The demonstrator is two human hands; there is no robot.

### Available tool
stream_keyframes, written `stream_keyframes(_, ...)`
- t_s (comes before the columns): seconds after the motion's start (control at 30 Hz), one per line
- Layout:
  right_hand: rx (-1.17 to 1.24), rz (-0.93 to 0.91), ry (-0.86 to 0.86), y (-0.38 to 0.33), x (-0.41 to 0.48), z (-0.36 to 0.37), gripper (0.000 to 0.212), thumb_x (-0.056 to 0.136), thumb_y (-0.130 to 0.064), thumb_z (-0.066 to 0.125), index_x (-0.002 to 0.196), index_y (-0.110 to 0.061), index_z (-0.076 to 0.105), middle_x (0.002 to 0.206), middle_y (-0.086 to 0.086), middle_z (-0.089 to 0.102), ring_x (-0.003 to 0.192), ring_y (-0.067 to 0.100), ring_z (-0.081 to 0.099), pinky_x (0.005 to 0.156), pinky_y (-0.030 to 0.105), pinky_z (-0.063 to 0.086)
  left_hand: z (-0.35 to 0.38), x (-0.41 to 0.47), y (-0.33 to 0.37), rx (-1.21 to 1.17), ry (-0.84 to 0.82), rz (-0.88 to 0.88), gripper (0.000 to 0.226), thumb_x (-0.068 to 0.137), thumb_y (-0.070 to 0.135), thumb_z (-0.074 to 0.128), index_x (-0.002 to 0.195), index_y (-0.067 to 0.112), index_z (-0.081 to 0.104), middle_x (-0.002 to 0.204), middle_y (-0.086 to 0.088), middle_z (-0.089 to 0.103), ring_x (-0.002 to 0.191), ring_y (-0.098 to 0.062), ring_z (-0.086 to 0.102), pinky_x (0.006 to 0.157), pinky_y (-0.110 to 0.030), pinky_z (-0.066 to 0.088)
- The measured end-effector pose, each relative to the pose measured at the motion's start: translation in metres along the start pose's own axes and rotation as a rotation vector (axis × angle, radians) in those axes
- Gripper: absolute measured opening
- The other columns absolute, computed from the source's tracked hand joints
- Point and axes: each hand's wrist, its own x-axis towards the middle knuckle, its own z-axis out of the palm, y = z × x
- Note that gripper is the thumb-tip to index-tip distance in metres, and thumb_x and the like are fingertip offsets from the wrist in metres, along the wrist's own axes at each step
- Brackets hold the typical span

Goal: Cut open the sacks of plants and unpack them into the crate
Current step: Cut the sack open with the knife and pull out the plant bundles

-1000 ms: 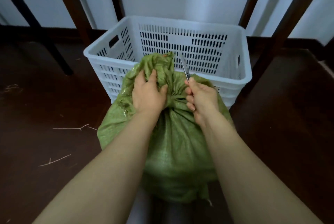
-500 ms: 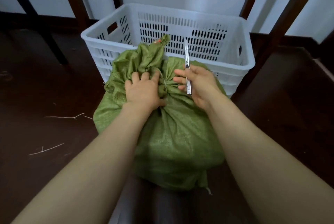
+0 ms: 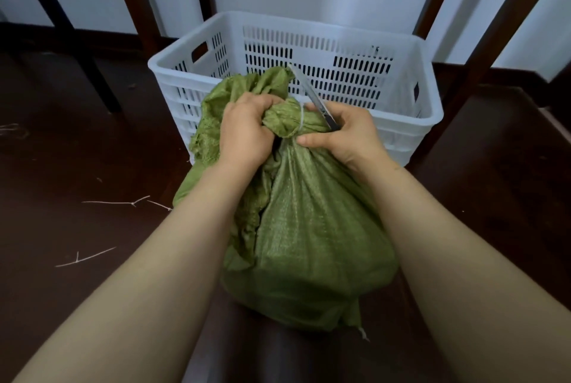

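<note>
- The dark floor (image 3: 77,151) fills the sides and bottom of the frame.
- A white slotted crate (image 3: 309,22) stands upper centre, just behind the sack.
- The green woven sack (image 3: 309,228) sits upright at centre.
- The left hand (image 3: 247,132) clenches the sack's bunched top, left of the tie.
- The right hand (image 3: 343,135) curls round a cutting tool (image 3: 312,95), thumb on the sack.
- The tool's blade slants toward the upper left.
- A pale string (image 3: 301,118) ties the neck.
- Thin twigs (image 3: 123,202) lie at left.
</note>
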Motion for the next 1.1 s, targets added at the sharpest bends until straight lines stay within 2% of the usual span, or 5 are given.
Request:
stream_keyframes(0.23,0.225,0.161,0.133,0.002,-0.001,-0.002,0.028,0.059,0.005,0.084,0.074,-0.01,0.065,0.074,0.006,0.07,0.067,0.022,0.068,0.071,0.037,0.059,-0.053,0.024,0.056,0.529,-0.402,0.097,0.084,0.069,0.043,0.073,0.144,0.031,0.036,0.159,-0.004,-0.017,0.139,-0.027,-0.032,0.106,-0.056,-0.022)
stream_keyframes(0.43,0.287,0.162,0.09,0.002,-0.004,-0.003,0.035,0.059,0.01,0.081,0.079,-0.012,0.062,0.075,0.004,0.068,0.066,0.018,0.066,0.069,0.032,0.058,-0.024,0.014,0.027,0.253,-0.674,0.163,0.093,0.078,0.025,0.075,0.148,0.04,0.016,0.157,0.008,0.02,0.145,-0.015,0.017,0.119,-0.043,0.014)
stream_keyframes(0.63,0.279,0.202,0.005,0.002,-0.004,-0.006,0.034,0.063,0.014,0.076,0.08,-0.013,0.063,0.072,0.006,0.067,0.062,0.02,0.066,0.062,0.033,0.058,-0.005,0.01,0.003,0.047,-0.537,0.163,0.066,0.072,0.023,0.08,0.132,0.026,0.053,0.125,-0.001,0.06,0.116,-0.02,0.056,0.103,-0.041,0.042)
stream_keyframes(0.73,0.294,0.224,-0.069,-0.002,-0.004,-0.013,0.024,0.073,0.004,0.073,0.091,-0.01,0.064,0.056,-0.003,0.061,0.034,0.005,0.041,0.032,0.017,0.032,0.005,0.005,-0.003,0.038,-0.446,0.13,0.053,0.073,0.025,0.079,0.122,0.017,0.059,0.118,-0.006,0.062,0.109,-0.024,0.058,0.098,-0.039,0.045)
stream_keyframes(1.1,0.215,0.168,-0.077,-0.008,0.002,-0.017,0.026,0.091,-0.033,0.061,0.093,-0.008,0.068,0.064,0.001,0.055,0.034,0.006,0.028,0.034,0.017,0.02,0.016,0.003,-0.007,-0.078,-0.264,0.061,0.049,0.072,0.013,0.08,0.116,0.018,0.061,0.117,-0.001,0.064,0.112,-0.019,0.057,0.102,-0.032,0.042)
